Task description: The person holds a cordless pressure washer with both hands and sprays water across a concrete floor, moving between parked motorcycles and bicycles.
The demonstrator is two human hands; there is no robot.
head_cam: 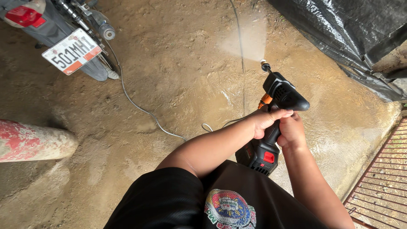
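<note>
Above the muddy floor (178,85), left hand (265,121) and right hand (291,131) are both closed around the spray gun (277,114). Water fans from the nozzle (265,65); wet ground ahead, motorbike (63,29) apart, unsprayed.

place: outdoor yard shelter | signs: wet dirt floor (178,55), parked motorcycle (63,29), black tarp (339,29), metal grate (381,186)

Both hands meet on the black cordless spray gun (277,111), left hand (266,120) just beside right hand (291,130). Far left stands the motorcycle's rear (63,34) (a thin hose (140,108) runs between); plastic sheeting (343,34) hangs right.
</note>
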